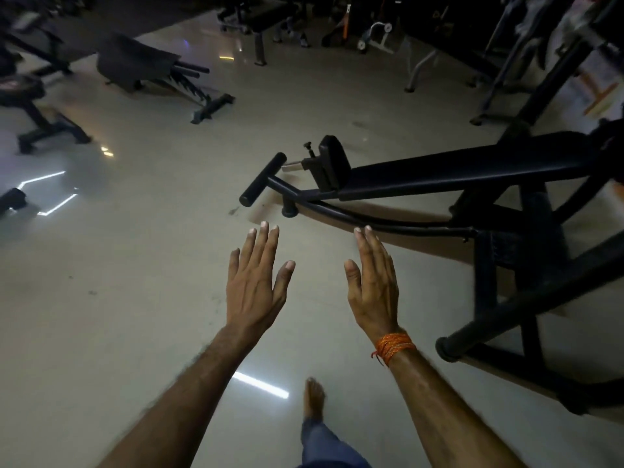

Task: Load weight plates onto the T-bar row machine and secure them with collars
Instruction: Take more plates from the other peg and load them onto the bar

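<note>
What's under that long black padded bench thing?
Under the long black pad you can see a curved black tube running along just above the shiny floor, with a small foot resting on it. Farther right, the pad and frame hide what is beneath.

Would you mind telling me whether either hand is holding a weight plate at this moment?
No, the left hand and right hand are both open and empty, spread flat above the floor.
</note>
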The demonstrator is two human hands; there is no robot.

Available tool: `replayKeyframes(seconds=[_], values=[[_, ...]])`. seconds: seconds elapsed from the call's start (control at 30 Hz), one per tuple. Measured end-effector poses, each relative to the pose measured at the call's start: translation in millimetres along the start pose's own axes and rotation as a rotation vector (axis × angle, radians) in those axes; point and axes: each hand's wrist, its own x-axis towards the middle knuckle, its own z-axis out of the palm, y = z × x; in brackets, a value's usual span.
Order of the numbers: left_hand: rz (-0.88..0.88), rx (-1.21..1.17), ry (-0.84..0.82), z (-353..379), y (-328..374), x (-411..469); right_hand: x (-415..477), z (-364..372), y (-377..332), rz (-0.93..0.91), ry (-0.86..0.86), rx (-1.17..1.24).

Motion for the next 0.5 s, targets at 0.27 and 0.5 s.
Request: replayKeyframes(seconds=[0.27, 0.5], values=[[-0.103, 0.1, 0.057, -0.6, -121.0, 173.8, 192.6, 145.1, -18.7, -0.072, -0.067, 0.078], [-0.198, 0.105, 0.105, -8.6, -219.5, 311.1, 338.0, 256.0, -56.7, -0.123, -0.155, 0.101]])
